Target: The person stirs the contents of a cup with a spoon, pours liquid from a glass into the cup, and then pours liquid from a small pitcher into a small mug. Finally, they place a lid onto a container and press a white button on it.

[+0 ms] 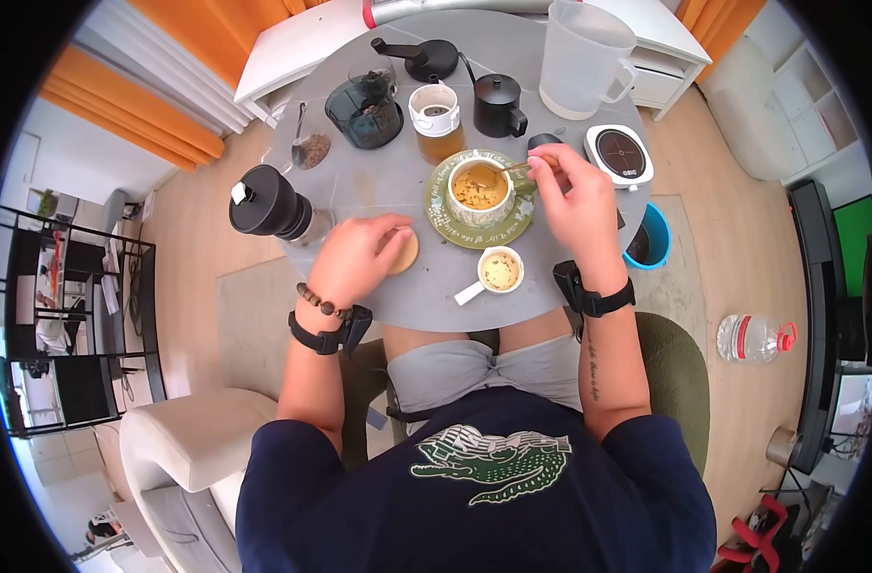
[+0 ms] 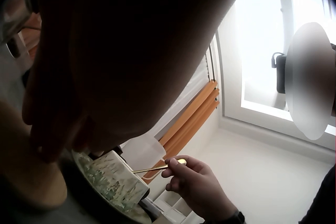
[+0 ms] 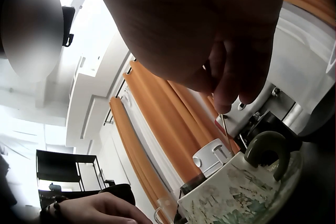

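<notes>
My right hand pinches the end of a gold spoon, whose other end is in a patterned cup of yellow liquid with dark bits. The cup stands on a green saucer. In the right wrist view the spoon slants down into the cup beside its green handle. My left hand rests at the round wooden lid, fingers over its top; the left wrist view shows the wooden piece under dark fingers. A small white handled cup with bits in it stands in front of the saucer.
Behind the saucer stand a white-topped glass container, a black pot and a clear pitcher. A black grinder is at the left, a dark clear container behind it. A white scale lies right, near a blue bin.
</notes>
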Tool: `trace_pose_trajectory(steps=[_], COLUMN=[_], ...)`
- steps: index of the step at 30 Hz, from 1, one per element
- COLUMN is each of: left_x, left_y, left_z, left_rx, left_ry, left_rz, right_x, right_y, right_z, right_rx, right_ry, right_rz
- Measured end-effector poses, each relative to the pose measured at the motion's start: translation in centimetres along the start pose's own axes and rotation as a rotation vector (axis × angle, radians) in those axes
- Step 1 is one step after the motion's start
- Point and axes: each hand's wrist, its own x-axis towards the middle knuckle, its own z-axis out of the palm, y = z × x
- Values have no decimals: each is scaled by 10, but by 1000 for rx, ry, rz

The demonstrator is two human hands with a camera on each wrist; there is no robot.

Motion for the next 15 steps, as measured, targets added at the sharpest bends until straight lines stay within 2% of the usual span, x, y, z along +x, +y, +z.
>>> trace_pose_trajectory(steps=[2,6,11,12,14,15], left_x=[-2,0,-4,-4,-4,-4], left_y=[1,2,1,2,4,5], left_z=[0,1,3,3,3,3], left_rx=[43,70,108,107,145,142], left_ry=[8,10,27,32,22,27], left_rz=[-20,-42,-28,-30,-29,-32], right_x=[1,-1,-5,-4,-2,-1], right_y=[2,-1,9,11,12,11], right_z=[1,5,9,10,9,8], right_rx=[-126,-123,44,44,234,231], right_ry=[-36,-43,-109,-113,-159,-165], right_rz=[-81,-37,195,190,389,386])
